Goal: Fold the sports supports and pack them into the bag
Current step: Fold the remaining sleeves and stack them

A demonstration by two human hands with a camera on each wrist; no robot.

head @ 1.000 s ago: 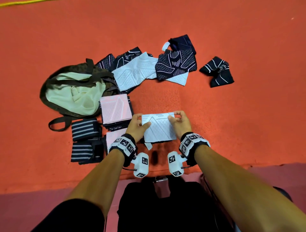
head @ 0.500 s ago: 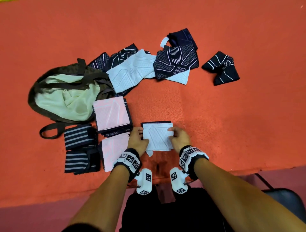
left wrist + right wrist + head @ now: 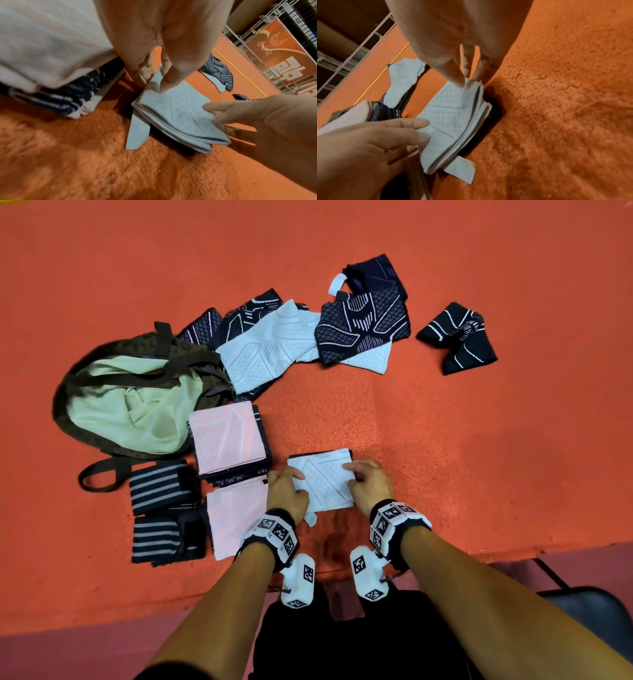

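Folding is the step in hand: the left hand (image 3: 286, 494) pinches one side edge of the white support (image 3: 322, 479) between thumb and fingertips, and the right hand (image 3: 370, 486) pinches the opposite edge. The support is a squared packet of several layers held between them, low over the orange mat (image 3: 445, 440); whether its underside touches the mat cannot be told. A label tab (image 3: 310, 518) hangs from the edge nearest the wrists.

Judging by the layers, this piece looks fully folded, so the next move probably calls for carrying it leftward without letting the layers spring apart, which means keeping both pinches tight.

Just left of the grip sits a pink-topped stack (image 3: 227, 436), with striped wraps (image 3: 161, 487) beyond it. Farther left and away from the wrists lies the bag (image 3: 102, 436), mouth open, showing only pale green lining; no support is visible inside. Unfolded supports (image 3: 301, 337) lie well beyond the grip.
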